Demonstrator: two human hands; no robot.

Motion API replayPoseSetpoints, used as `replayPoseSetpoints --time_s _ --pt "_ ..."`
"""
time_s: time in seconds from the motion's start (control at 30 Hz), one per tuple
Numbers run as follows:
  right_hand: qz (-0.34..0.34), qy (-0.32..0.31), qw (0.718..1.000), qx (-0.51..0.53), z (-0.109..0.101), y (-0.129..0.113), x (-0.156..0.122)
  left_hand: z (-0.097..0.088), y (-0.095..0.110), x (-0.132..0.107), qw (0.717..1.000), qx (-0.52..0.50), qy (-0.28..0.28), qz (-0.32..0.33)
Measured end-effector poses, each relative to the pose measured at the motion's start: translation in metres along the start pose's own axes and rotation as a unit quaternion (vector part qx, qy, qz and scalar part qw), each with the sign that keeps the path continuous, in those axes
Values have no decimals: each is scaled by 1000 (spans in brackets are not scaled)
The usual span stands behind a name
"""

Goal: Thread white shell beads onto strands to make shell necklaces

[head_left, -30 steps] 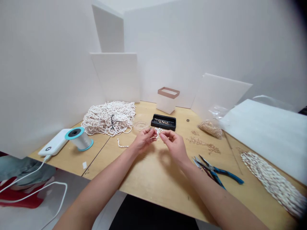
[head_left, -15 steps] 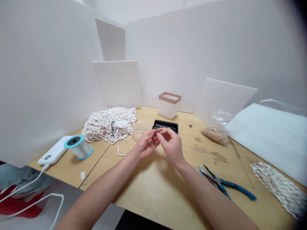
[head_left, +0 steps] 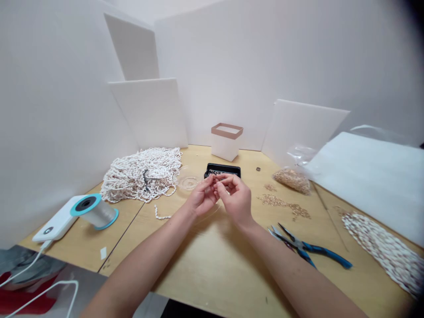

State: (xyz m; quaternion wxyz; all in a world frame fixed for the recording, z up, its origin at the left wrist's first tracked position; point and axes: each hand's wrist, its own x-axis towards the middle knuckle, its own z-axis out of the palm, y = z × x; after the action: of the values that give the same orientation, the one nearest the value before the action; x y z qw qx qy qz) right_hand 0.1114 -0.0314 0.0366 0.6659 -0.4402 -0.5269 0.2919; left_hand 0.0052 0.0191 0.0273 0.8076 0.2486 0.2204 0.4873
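My left hand (head_left: 199, 197) and my right hand (head_left: 236, 198) meet fingertip to fingertip above the wooden table (head_left: 212, 260), both pinched on something tiny that I cannot make out. Just behind the fingers lies a black tray (head_left: 222, 170) of small metal parts. A short loose strand of white beads (head_left: 161, 215) lies left of my left wrist. A thin clear thread seems to loop on the table below my hands.
A big heap of white bead strands (head_left: 142, 174) is at the left, with a spool of clear thread (head_left: 94, 211) and a white charger (head_left: 54, 224). Blue-handled pliers (head_left: 309, 251), gold findings (head_left: 285, 204), a bag (head_left: 291, 179), a bead bundle (head_left: 380, 247) and a white box (head_left: 226, 141) lie right and behind.
My hands have come together from slightly apart and lifted a little nearer the black tray. The view has shifted right and down.
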Motion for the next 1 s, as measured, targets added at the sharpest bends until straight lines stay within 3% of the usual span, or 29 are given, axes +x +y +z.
replayPoseSetpoints --time_s 0.77,1.0 --pt "-1 3 1000 -27 6 2 -6 -5 1 -6 998 -61 1 -20" --pt "-1 2 1000 -16 6 2 -6 -7 2 -7 999 -28 -15 -12"
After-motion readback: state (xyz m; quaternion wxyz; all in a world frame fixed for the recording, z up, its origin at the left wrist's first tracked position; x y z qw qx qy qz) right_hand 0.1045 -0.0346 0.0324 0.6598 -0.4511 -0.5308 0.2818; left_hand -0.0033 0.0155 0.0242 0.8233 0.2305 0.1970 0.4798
